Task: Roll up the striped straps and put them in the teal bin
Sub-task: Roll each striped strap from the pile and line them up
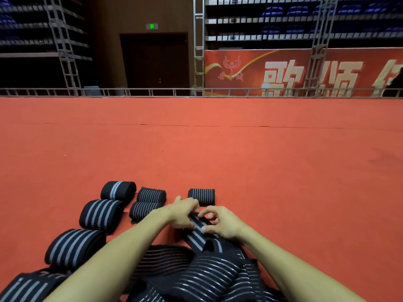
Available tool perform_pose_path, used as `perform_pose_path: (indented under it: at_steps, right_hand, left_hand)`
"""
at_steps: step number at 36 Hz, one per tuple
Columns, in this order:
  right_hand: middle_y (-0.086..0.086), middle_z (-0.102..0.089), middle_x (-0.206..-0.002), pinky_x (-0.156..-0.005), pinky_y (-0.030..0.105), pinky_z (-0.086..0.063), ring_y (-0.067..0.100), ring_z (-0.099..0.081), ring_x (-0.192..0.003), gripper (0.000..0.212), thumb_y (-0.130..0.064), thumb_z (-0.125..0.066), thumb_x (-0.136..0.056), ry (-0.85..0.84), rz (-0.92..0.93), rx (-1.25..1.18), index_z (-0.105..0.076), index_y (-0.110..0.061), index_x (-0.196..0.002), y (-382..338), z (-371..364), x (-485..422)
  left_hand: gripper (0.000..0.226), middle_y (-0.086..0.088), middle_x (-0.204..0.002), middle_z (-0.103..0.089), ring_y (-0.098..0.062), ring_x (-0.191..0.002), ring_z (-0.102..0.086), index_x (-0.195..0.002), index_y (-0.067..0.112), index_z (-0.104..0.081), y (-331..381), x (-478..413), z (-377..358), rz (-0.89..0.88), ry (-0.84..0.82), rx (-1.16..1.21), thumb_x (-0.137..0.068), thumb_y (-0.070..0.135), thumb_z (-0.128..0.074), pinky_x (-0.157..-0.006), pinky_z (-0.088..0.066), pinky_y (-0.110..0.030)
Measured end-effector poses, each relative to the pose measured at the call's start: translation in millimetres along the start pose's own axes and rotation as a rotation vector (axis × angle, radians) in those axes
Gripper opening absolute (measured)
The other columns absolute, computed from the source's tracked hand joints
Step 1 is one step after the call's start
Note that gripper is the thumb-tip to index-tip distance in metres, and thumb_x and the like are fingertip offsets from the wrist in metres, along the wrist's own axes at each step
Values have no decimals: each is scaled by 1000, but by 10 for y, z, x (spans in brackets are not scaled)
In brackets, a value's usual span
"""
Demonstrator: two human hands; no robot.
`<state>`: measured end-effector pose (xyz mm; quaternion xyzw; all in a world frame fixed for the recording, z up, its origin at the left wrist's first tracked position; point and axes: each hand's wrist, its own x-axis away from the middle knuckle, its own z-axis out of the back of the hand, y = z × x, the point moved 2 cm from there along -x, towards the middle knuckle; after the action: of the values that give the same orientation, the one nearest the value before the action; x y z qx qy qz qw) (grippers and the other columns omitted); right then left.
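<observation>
Between both hands (204,219), striped strap (199,235), long axis away-left.

The loose heap of black grey-striped elastic straps (207,277) runs off the bottom edge, partly covered by both forearms. Left of that heap, a rolled black strap with broad grey stripes (26,288) is cut by the corner. The strap end beyond the heap lies hidden under the fingers.
</observation>
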<state>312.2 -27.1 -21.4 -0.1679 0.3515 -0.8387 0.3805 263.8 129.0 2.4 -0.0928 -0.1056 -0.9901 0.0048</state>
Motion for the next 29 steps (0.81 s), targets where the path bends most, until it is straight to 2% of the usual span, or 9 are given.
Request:
perform_pose_path:
  at_steps: [3,6,11,17,20,21,24,26,29]
  right_hand:
    - [-6,-56,-93,-81,25,-46,-2,-45,-70,32,-23,-78,-82,28,20,13,-64,-33,-109,-22,20,17]
    - [-17,-52,-78,-70,17,-41,-3,-45,-69,34,-23,-77,-82,39,37,48,-65,-26,-114,-49,7,19]
    - [-4,-65,-120,-94,30,-48,14,-59,-104,38,-24,-80,-79,60,25,78,-66,-30,-114,-55,10,-3]
    - [-9,-68,-115,-88,21,-47,5,-59,-99,39,-13,-79,-80,72,85,29,-68,-28,-115,-145,62,20]
    - [-19,-65,-105,-85,17,-44,-6,-56,-87,39,-9,-76,-81,56,111,-1,-69,-26,-115,-230,70,54]
    - [-20,-64,-105,-84,16,-44,-6,-56,-89,39,-8,-76,-82,52,121,-1,-69,-26,-116,-252,78,66]
    - [-11,-67,-112,-85,10,-41,-3,-56,-97,39,-6,-74,-82,75,138,-1,-69,-27,-116,-288,168,134]
    - [-4,-70,-112,-81,5,-40,-6,-56,-91,38,0,-71,-82,122,146,-56,-71,-23,-113,-304,290,186]
    - [-2,-72,-109,-84,14,-46,0,-57,-91,40,4,-70,-82,189,175,-110,-72,-26,-108,-365,474,273]
  left_hand:
    - [27,-2,-115,-54,-18,-104,-36,-108,19,-45,-13,6,30,-37,23,18,-92,27,-65,-84,-28,-30]
    - [21,2,-105,-51,-17,-99,-34,-102,21,-41,-4,4,56,-47,29,35,-95,25,-61,-81,-24,-30]
    - [19,2,-102,-49,-19,-102,-35,-101,20,-40,6,21,73,-54,3,60,-96,25,-58,-84,-33,-33]
    - [21,8,-88,-45,-17,-98,-37,-90,28,-40,-97,102,238,-79,1,87,-94,29,-60,-89,-39,-38]
    - [16,10,-86,-44,-17,-101,-37,-98,22,-48,-143,247,250,-83,14,56,-94,33,-60,-87,-40,-37]
    - [25,8,-88,-46,-19,-103,-39,-103,15,-53,-172,311,238,-59,4,35,-95,38,-59,-87,-41,-38]
    - [87,-8,-114,-56,-14,-93,-46,-137,2,-48,-223,534,66,-121,151,-175,-84,71,-53,-86,-46,-36]
    - [58,-17,-122,-58,-6,-78,-41,-125,3,-56,-75,503,272,-181,154,-142,-95,52,-54,-81,-40,-34]
    - [23,-8,-107,-63,-16,-83,-47,-106,11,-58,185,384,705,-174,135,157,-98,32,-55,-74,-34,-30]
